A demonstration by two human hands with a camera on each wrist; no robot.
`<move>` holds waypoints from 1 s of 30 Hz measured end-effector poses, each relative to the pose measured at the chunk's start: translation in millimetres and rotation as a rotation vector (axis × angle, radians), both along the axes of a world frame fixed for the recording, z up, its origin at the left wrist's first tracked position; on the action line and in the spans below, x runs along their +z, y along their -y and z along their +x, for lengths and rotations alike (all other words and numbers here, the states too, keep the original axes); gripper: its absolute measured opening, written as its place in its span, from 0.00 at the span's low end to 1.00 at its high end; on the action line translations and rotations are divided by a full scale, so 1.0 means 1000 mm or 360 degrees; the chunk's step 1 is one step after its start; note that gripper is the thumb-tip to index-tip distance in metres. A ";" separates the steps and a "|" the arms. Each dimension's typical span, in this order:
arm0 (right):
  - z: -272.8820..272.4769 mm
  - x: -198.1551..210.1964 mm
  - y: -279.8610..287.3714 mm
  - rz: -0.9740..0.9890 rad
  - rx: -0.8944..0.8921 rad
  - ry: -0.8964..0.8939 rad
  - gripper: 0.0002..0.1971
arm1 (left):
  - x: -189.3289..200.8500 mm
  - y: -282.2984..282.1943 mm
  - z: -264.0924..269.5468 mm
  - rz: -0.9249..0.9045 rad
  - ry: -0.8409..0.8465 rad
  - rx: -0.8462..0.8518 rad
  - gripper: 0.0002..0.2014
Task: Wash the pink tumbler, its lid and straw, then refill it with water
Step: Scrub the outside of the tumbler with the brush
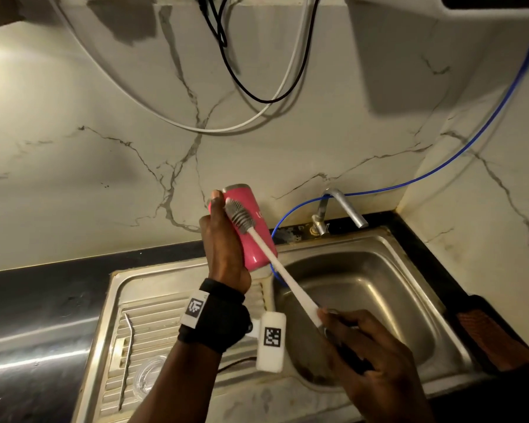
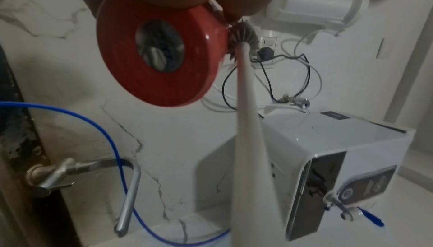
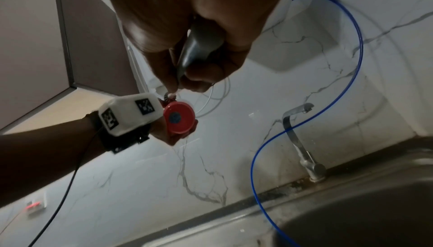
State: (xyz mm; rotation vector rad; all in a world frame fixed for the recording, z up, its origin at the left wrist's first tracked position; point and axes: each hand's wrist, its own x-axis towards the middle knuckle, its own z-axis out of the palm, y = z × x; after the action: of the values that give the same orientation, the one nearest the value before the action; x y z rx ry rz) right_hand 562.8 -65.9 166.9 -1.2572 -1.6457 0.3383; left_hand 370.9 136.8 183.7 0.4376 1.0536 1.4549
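My left hand (image 1: 223, 239) grips the pink tumbler (image 1: 254, 236) above the sink's left rim, tilted with its base toward me. That base (image 2: 159, 50) fills the left wrist view, and in the right wrist view the tumbler (image 3: 179, 117) looks small. My right hand (image 1: 364, 340) grips the dark handle end of a white bottle brush (image 1: 283, 276) over the basin. The grey bristle head (image 1: 239, 213) lies against the tumbler's outer wall near its top. A bent metal straw (image 1: 127, 355) and a clear lid (image 1: 148, 374) lie on the drainboard.
The steel sink (image 1: 409, 270) has a faucet (image 1: 339, 209) at its back with a blue hose (image 1: 440, 166) looped past it. A brown scrub pad (image 1: 495, 340) sits on the right counter. A white water purifier (image 2: 328, 158) hangs on the wall above, with cables (image 1: 257, 96) dangling.
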 end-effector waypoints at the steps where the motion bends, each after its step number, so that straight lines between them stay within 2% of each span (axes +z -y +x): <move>1: 0.002 -0.001 0.005 -0.0005 0.0002 0.0042 0.16 | 0.002 -0.004 -0.006 0.0010 0.0036 0.0034 0.51; 10: 0.000 -0.001 0.005 -0.0001 -0.0051 0.0050 0.18 | 0.003 0.001 0.003 -0.0036 0.0004 0.0020 0.52; 15: 0.010 -0.005 0.025 -0.0002 -0.0072 0.0221 0.16 | 0.012 -0.013 -0.025 0.0030 0.0101 0.0176 0.44; 20: 0.004 -0.002 0.015 -0.0056 -0.0075 0.0153 0.17 | 0.003 0.000 -0.008 -0.0015 0.0075 0.0113 0.48; 25: 0.009 -0.004 0.023 -0.0052 -0.0068 0.0232 0.16 | 0.009 -0.010 -0.022 0.0049 0.0132 0.0219 0.38; 30: 0.010 -0.002 0.020 -0.0057 -0.0074 0.0209 0.16 | 0.010 -0.004 -0.014 0.0049 0.0095 0.0253 0.41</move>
State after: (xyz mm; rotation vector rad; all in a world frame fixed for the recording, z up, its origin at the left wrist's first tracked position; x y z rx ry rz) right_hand 572.7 -85.5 164.9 -1.3673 -1.7243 0.2622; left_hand 356.5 140.5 193.4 0.3362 1.0385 1.6171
